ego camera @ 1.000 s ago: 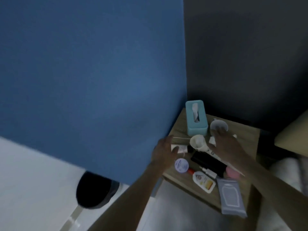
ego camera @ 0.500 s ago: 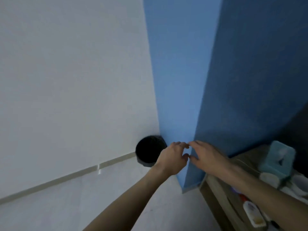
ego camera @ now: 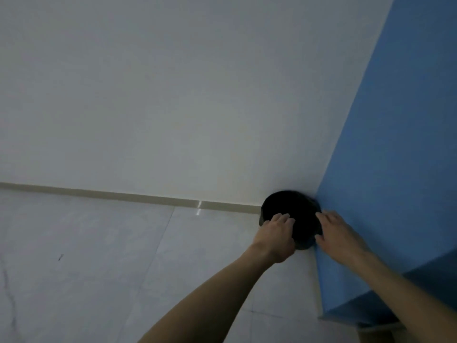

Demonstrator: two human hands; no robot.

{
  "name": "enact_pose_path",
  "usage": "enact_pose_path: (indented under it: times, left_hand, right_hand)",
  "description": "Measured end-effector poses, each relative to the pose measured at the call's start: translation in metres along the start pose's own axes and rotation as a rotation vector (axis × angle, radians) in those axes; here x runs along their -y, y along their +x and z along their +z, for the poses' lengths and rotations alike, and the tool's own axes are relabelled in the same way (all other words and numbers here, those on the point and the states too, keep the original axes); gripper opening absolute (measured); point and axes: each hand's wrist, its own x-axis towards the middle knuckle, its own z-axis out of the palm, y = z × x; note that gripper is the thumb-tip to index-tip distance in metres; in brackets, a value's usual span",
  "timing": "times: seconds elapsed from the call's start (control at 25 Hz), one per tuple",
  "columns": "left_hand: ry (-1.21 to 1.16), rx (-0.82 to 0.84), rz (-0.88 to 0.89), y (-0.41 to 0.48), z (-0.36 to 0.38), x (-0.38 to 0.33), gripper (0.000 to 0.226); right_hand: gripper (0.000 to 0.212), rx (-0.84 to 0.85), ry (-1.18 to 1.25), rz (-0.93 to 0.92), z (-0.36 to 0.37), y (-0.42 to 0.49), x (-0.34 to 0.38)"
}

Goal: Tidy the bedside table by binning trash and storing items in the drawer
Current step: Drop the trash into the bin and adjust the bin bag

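two bare hands reach over a round black bin (ego camera: 300,214) that stands on the pale tiled floor (ego camera: 123,256) in the corner where a white wall (ego camera: 173,95) meets a blue wall (ego camera: 395,169). the bin is hemmed in on two sides, its far rim against the white wall and its right side tight to the blue wall's edge, while wide open floor runs away to the left and toward the camera. the left hand (ego camera: 275,237) hangs over the bin's near left rim, knuckles up and fingers curled downward; whether anything is held under them cannot be told from this angle. the right hand (ego camera: 337,235) hovers at the bin's right rim beside the blue wall, fingers spread loosely apart and nothing visible in it. the count is short: one bin, two hands, two forearms entering from the lower edge, one beige skirting strip (ego camera: 111,195) along the foot of the white wall. the bin stands upright, its long axis vertical and its dark mouth facing up, tipped toward the viewer by the wide lens. its inside is too dark to show any contents. the bedside table itself lies outside the frame, and only the blue wall's lower corner shows at bottom right.
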Motion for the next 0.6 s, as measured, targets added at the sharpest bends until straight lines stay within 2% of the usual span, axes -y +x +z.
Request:
enact_pose_path:
  times: [0.24,0.4,0.6]
  left_hand:
    - [-0.023,-0.016,-0.018,0.085,0.162,0.042,0.055]
    - [0.009,-0.011,-0.025,0.133,0.236,0.08,0.057]
    - [0.048,0.025,-0.038,0.179,0.303,0.126,0.064]
  right_hand:
    - [0.057,0.078,0.003,-0.013,0.17,0.084,-0.072]
    - [0.051,0.078,-0.012,-0.012,0.257,0.124,-0.108]
    - [0.064,-0.016,-0.08,-0.056,0.33,0.178,-0.126]
